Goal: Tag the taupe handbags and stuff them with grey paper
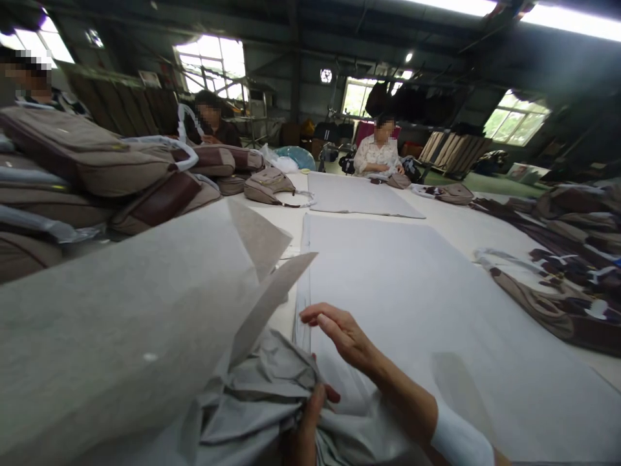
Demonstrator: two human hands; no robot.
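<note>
My left hand (313, 414), low in the middle, is closed around a bunched part of crumpled grey-white paper (262, 395). To the left a large thin sheet (145, 304) spreads out, its far corner folded and raised. My right hand (344, 336) hovers with its fingers stretched out and slightly bent, near the left edge of a stack of large pale sheets (388, 278). Nothing shows in that hand. Part of the left hand is hidden by the crumpled paper.
Taupe and brown bags (126, 162) are piled on the left, with more bags (548, 291) on the right. A second flat stack of sheets (359, 194) lies farther back on the white table (466, 220). A person (378, 155) sits across; two others are at the left.
</note>
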